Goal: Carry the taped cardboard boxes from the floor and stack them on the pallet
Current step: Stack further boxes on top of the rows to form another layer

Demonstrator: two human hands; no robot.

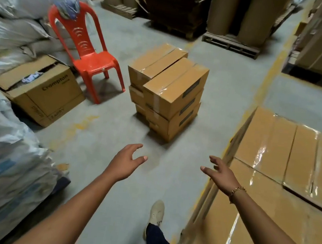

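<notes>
1. Both bare forearms reached forward from the bottom edge. The left hand and right hand were held well apart, fingers spread and loosely bent, gripping nothing. Both stopped short of the stack of taped cardboard boxes.
2. White sacks were heaped in a tall bank far to the left of the stack, running from the near edge to the back.
3. Large flat cartons with glossy tape lay to the right of the stack, apart from it and close beside the right forearm.
4. That stack stood on the grey concrete floor ahead of the hands. It was three layers high, with two boxes side by side on top, the nearer one sitting slightly skewed.
5. Brown paper rolls stood upright on a wooden pallet well behind the stack.
6. An open carton printed "Crompton" sat left of the stack, against the sacks.
7. A red plastic chair stood between that carton and the stack, near the stack but not touching it, with a cloth draped over its back.
8. One pale shoe was planted on the floor nearer than the stack, between the forearms.
9. A chain bracelet circled the right wrist.
</notes>
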